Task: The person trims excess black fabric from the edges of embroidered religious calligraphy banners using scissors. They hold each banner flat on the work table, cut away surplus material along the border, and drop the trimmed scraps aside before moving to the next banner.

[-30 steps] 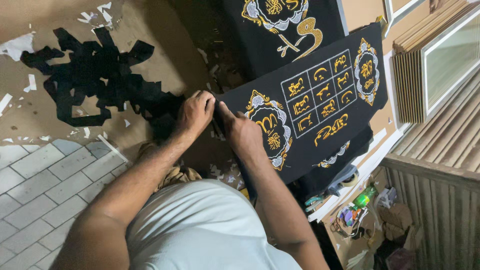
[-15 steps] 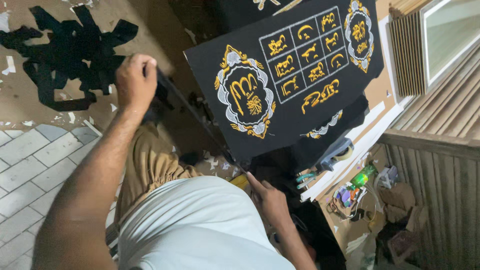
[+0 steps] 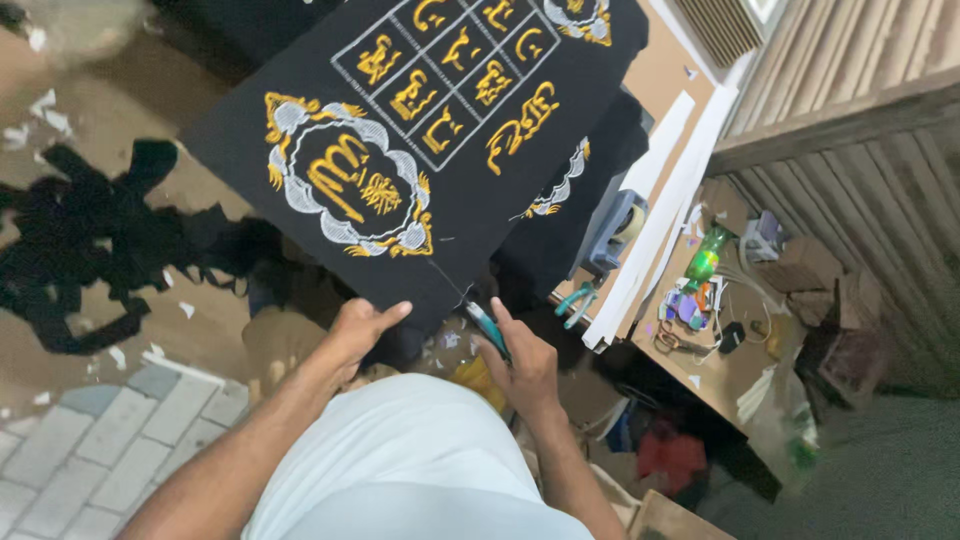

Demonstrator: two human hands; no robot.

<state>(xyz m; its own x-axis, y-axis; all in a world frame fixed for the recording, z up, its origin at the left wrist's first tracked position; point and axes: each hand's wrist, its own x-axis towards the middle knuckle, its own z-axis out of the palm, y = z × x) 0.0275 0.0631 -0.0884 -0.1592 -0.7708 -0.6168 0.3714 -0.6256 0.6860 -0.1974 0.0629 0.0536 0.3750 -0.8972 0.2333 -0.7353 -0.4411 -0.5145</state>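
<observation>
Near: white shirt (image 3: 400, 460) fills the bottom of the head view, both forearms reaching out from it.

Left hand (image 3: 360, 330) is pinched on the near edge of the black embroidered cloth (image 3: 420, 150), thumb on top, fingers under. A second ago it was up by the cloth with the right, then half a second ago it swung out left over the black offcuts; now it's back on the hem.

Right hand (image 3: 520, 365) is closed round a pair of teal-handled snips (image 3: 487, 325), tip pointing at the cloth's near edge, where a loose thread trails. Half a second ago that hand was low by the lap and I couldn't see a tool in it. My read: tool fetched, cloth re-gripped, trimming on the near hem is set up but I can't tell whether the blades touch thread yet.

Mid: the cloth lies slanted across the lap and over a darker pile, gold and silver medallion nearest, gold grid panel farther. Black offcuts (image 3: 90, 250) lie on the brown floor to the left, white scraps around, grey tiles nearer.

Far right: low bench (image 3: 660, 60) edge, second teal snips (image 3: 575, 300), tape dispenser (image 3: 615, 230), green bottle (image 3: 705, 260) among clutter.
</observation>
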